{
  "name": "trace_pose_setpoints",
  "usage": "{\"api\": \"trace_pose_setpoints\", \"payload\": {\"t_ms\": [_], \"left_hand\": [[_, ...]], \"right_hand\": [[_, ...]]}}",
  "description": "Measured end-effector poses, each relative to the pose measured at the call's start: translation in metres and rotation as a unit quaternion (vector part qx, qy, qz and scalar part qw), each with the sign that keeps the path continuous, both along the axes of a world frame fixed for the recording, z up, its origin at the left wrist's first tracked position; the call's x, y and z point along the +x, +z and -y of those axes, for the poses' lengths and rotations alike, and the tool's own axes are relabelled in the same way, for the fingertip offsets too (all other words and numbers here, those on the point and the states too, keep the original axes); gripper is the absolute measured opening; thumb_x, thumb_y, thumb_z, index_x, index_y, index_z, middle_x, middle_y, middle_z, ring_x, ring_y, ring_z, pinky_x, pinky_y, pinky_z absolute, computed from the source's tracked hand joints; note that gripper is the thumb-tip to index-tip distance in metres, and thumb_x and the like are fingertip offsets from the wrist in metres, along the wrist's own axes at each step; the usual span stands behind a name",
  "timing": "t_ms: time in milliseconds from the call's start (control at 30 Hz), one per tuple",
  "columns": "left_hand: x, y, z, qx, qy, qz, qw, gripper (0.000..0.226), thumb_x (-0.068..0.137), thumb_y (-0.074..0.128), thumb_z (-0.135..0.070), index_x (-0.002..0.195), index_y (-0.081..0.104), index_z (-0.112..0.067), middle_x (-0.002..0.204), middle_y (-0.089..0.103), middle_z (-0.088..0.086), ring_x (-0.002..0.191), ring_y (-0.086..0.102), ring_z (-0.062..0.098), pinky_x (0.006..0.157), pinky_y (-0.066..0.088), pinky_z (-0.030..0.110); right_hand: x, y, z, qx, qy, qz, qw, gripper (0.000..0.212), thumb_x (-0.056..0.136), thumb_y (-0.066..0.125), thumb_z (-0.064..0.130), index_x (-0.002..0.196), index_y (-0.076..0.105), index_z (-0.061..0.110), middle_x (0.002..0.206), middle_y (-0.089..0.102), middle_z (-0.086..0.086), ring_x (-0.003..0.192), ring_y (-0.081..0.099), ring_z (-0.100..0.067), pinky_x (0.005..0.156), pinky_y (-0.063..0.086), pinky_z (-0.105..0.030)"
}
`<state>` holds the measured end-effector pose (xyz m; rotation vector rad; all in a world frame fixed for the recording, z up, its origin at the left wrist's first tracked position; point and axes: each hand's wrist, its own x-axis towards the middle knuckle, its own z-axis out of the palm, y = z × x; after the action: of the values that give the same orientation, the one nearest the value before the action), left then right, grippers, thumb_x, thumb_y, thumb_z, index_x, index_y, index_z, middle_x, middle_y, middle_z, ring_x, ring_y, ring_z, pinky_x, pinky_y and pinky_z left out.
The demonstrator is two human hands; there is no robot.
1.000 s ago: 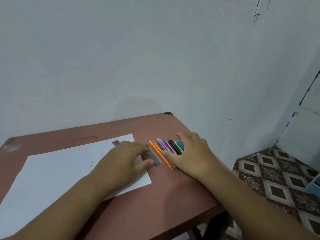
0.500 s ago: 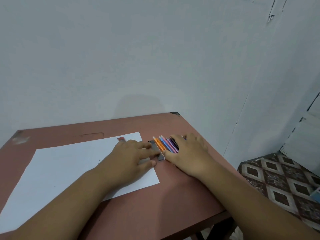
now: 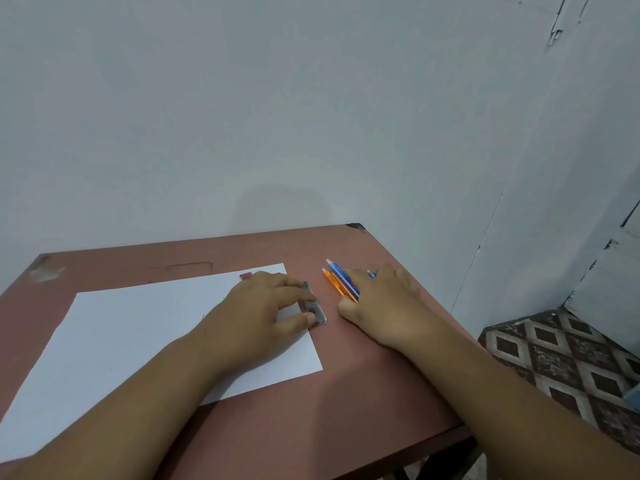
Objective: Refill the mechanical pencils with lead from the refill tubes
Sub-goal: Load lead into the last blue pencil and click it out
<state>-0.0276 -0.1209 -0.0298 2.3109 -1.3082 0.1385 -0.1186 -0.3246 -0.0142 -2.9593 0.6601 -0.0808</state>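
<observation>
**Hands on refill tube and pencils**

On the reddish table (image 3: pixel 346 393), the left hand (image 3: pixel 256 306) pinches a grey refill tube (image 3: pixel 313 306) at the white paper's (image 3: pixel 121 334) right edge. Just right, the right hand (image 3: pixel 384 303) lies flat, fingers relaxed, over the mechanical pencils (image 3: pixel 341 282).

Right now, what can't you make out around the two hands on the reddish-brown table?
- Head view: the right hand covers most of the coloured mechanical pencils; their count is hidden.
- The left hand covers part of the clear grey lead refill tube.
- A small red object lies half behind the left hand.
</observation>
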Motion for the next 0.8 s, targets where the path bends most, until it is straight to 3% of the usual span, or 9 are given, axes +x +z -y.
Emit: {"api": "trace_pose_setpoints", "payload": {"t_ms": [133,267,367,500,633,733,800], "left_hand": [[0.003,-0.001,-0.002,-0.013,0.011,-0.007,1.000,0.060,0.081,0.035,-0.072,0.127,0.063,-0.045,0.137,0.054,-0.027,0.127,0.044,-0.001,0.109,0.039,0.032],[0.004,0.000,-0.003,-0.027,0.013,-0.008,1.000,0.056,0.082,0.040,-0.070,0.126,0.064,-0.044,0.135,0.055,-0.027,0.125,0.044,-0.001,0.106,0.037,0.025],[0.004,-0.001,-0.003,-0.032,0.015,-0.004,0.999,0.039,0.090,0.057,-0.058,0.126,0.064,-0.044,0.133,0.055,-0.026,0.123,0.044,-0.001,0.103,0.039,0.024],[0.005,0.000,-0.004,-0.051,0.012,-0.001,0.999,0.034,0.091,0.064,-0.051,0.124,0.065,-0.043,0.130,0.057,-0.024,0.121,0.046,0.000,0.098,0.046,0.027],[0.005,0.006,-0.005,-0.048,0.019,-0.001,0.999,0.036,0.091,0.065,-0.051,0.126,0.064,-0.043,0.129,0.056,-0.027,0.126,0.042,0.000,0.102,0.044,0.028],[0.003,0.011,-0.007,-0.035,0.027,-0.001,0.999,0.037,0.090,0.064,-0.054,0.126,0.063,-0.045,0.120,0.048,-0.033,0.125,0.042,0.000,0.098,0.041,0.020],[0.002,0.015,-0.008,-0.022,0.031,-0.004,0.999,0.038,0.090,0.063,-0.055,0.127,0.061,-0.047,0.120,0.045,-0.034,0.125,0.041,0.000,0.093,0.035,0.016]], "right_hand": [[0.001,0.002,0.000,0.009,0.016,0.000,1.000,0.056,0.095,0.039,0.050,0.149,0.034,0.034,0.132,0.044,-0.008,0.119,0.041,-0.027,0.096,0.039,-0.039],[0.002,0.001,0.004,0.037,0.028,0.036,0.998,0.042,0.094,0.043,0.040,0.135,0.047,0.030,0.110,0.041,-0.002,0.103,0.046,-0.026,0.086,0.048,-0.038],[0.002,0.003,0.003,0.036,0.045,0.038,0.998,0.039,0.094,0.045,0.036,0.133,0.046,0.033,0.106,0.045,-0.002,0.093,0.050,-0.023,0.076,0.049,-0.035],[0.002,0.006,0.004,0.037,0.059,0.036,0.997,0.038,0.094,0.044,0.028,0.132,0.046,0.033,0.106,0.050,-0.005,0.089,0.053,-0.025,0.078,0.052,-0.040],[0.002,0.014,0.009,0.068,0.078,0.043,0.994,0.030,0.091,0.049,0.018,0.119,0.053,0.027,0.098,0.057,0.000,0.086,0.056,-0.023,0.071,0.048,-0.036],[0.002,0.018,0.011,0.078,0.082,0.035,0.993,0.038,0.090,0.052,0.017,0.126,0.054,0.029,0.103,0.060,0.001,0.088,0.057,-0.018,0.076,0.050,-0.034],[0.003,0.018,0.010,0.078,0.084,0.032,0.993,0.033,0.091,0.052,0.016,0.121,0.055,0.028,0.102,0.060,-0.001,0.085,0.057,-0.018,0.073,0.050,-0.033]]}}
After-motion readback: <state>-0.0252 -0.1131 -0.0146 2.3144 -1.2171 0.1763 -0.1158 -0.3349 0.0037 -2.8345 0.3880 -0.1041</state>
